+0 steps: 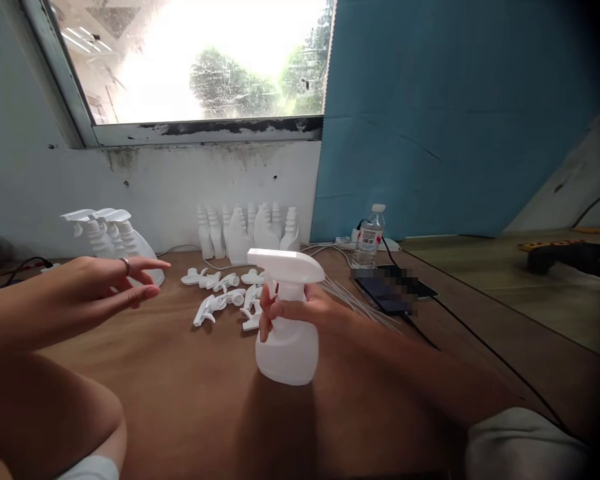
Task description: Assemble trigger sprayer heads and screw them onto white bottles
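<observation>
A white spray bottle (287,353) with its trigger head on stands upright in the middle of the head view. My right hand (310,307) wraps round its neck, just below the trigger head. To the left, my left hand (115,287), with a ring on one finger, is held out with its fingers stretched and nothing in them. Behind that hand is a group of white spray bottles (110,233) with heads fitted, partly hidden by it. Between my hands and the wall lie several loose white trigger heads (220,300).
Several headless white bottles (240,237) stand against the wall below the window. To the right are a clear water bottle (370,243), a dark phone (385,293), thin white tubes (360,303) and black cables on the brown table (190,400).
</observation>
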A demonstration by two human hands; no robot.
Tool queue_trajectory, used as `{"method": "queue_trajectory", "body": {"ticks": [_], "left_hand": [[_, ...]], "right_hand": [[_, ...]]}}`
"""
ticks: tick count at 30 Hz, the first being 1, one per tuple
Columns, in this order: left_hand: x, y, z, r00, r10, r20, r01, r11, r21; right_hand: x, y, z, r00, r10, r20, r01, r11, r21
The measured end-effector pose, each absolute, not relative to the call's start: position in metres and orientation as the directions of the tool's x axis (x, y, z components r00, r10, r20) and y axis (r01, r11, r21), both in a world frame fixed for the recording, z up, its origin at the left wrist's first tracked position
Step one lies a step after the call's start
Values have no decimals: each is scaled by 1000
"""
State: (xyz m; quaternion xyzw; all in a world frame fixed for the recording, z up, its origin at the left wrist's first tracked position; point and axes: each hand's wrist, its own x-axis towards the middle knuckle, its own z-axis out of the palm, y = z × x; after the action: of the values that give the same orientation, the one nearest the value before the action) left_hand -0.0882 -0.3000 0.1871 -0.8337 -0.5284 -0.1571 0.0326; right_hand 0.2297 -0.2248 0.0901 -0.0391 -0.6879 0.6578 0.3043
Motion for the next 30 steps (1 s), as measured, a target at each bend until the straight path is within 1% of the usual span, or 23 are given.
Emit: {"method": "queue_trajectory", "body": {"ticks": [2, 3, 5, 7, 9, 12, 14, 15, 16, 17, 19, 20, 21, 24, 26, 30], "left_hand": [[-69, -301, 191, 494, 789, 366, 822, -561, 97], [-56, -301, 193, 549, 718, 428, 771, -633, 71], [-26, -301, 196, 635, 594, 494, 670, -742, 32], [1, -299, 195, 668, 533, 520, 615, -789, 19], [15, -296, 192, 676, 502, 540, 599, -801, -5], [7, -295, 190, 650, 457, 607, 615, -785, -68], [-14, -297, 192, 557, 442, 703, 691, -716, -98], [-25, -298, 193, 472, 450, 758, 755, -651, -83], [-37, -299, 195, 361, 468, 807, 818, -575, -33], [-47, -299, 197, 236, 495, 836, 868, -494, 47], [-63, -295, 198, -7, 546, 838, 913, -339, 228], [-70, -290, 198, -97, 557, 825, 916, -274, 293], [-76, -283, 198, -156, 553, 819, 920, -220, 323], [-95, -252, 193, -219, 503, 836, 950, -86, 301], [-110, -227, 187, -248, 507, 826, 956, -10, 293], [-133, -186, 172, -295, 571, 766, 955, 140, 263]], "right_hand": [[229, -230, 92, -831, 417, 367, -367, 84, -926], [228, -233, 93, -840, 395, 372, -379, 64, -923], [226, -238, 95, -857, 361, 368, -368, 72, -927], [226, -242, 96, -872, 342, 350, -326, 128, -937], [227, -243, 96, -879, 325, 349, -297, 201, -934], [234, -239, 100, -857, 339, 387, -259, 366, -894], [241, -235, 105, -784, 401, 475, -215, 542, -812], [246, -233, 110, -727, 432, 533, -174, 635, -753], [251, -232, 115, -662, 454, 596, -125, 717, -685], [257, -231, 120, -603, 467, 647, -66, 779, -623], [269, -231, 132, -505, 472, 722, 36, 848, -529], [275, -232, 138, -466, 468, 751, 77, 867, -492], [281, -233, 143, -434, 457, 776, 113, 883, -456], [297, -234, 154, -378, 405, 832, 207, 913, -351], [304, -235, 158, -357, 379, 854, 249, 919, -305], [314, -238, 164, -267, 402, 876, 295, 899, -323]]}}
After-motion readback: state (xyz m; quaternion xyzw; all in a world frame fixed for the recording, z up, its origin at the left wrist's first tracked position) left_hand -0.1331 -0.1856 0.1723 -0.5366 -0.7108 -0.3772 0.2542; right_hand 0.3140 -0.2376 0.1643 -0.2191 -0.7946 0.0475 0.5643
